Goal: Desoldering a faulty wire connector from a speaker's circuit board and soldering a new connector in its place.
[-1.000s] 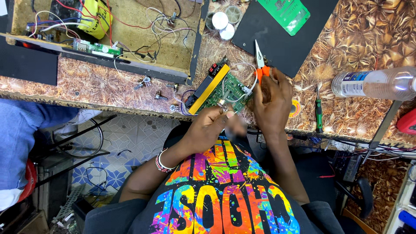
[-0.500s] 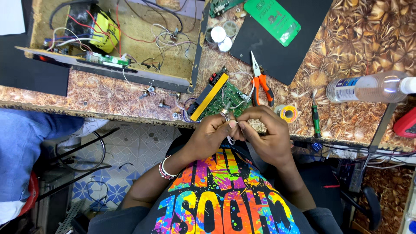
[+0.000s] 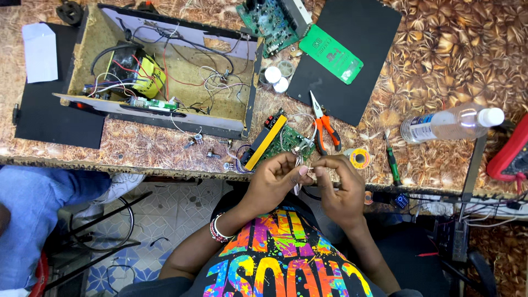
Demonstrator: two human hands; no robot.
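My left hand (image 3: 273,181) and my right hand (image 3: 336,184) meet at the table's front edge, fingertips pinched together on thin white wires (image 3: 300,165) that run from a green circuit board (image 3: 283,142) with a yellow strip along its left side. The board lies just beyond my hands. Orange-handled pliers (image 3: 323,125) rest on the table to the right of the board, with nothing holding them. What the fingertips do to the wires is too small to tell.
An opened wooden device case (image 3: 165,77) with wiring and a yellow transformer sits at the back left. Black mats (image 3: 357,49), a green card (image 3: 333,54), a solder roll (image 3: 360,158), a green screwdriver (image 3: 391,162) and a plastic bottle (image 3: 448,124) lie to the right. Another person's leg (image 3: 33,220) is at left.
My right hand put down the orange-handled pliers on the table and came back to join my left hand on the wires. The view has shifted so the table sits lower in frame.
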